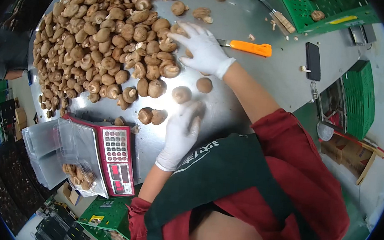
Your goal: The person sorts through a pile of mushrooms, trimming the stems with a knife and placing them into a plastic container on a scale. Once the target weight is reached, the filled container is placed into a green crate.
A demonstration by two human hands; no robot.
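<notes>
- Far left of the frame, a co-worker (6, 56) stands at the edge of the table, partly lost in shadow.
- Lower left now: clear plastic packs (39, 145) lie beside and over the red scale (128, 171), and small mushrooms (77, 176) sit in a clear pack on its plate.
- Upper left, the big heap of mushrooms (101, 34) spreads across the metal table (236, 25), its loose edge reaching towards the centre.
- Centre, the left hand (181, 133), white-gloved, is low over the metal, fingers partly bent and blurred. A loose mushroom (181, 94) lies just beyond the fingertips; whether anything is in that grip, I cannot tell.
- Just above and right, the right hand (205, 50) reaches over the near side of the heap, fingers spread and open, no firm grip to be seen. One mushroom shows partly under the palm.
- So the work in hand looks like handling single mushrooms at the heap's edge. Lifting one from here would call for fingers closing gently round one cap, without dragging its neighbours.
- Right of that hand, the orange-handled knife (250, 48) lies flat, blade partly behind the glove.
- Further right, a phone (313, 61), then a green crate (356, 18) at upper right.
</notes>
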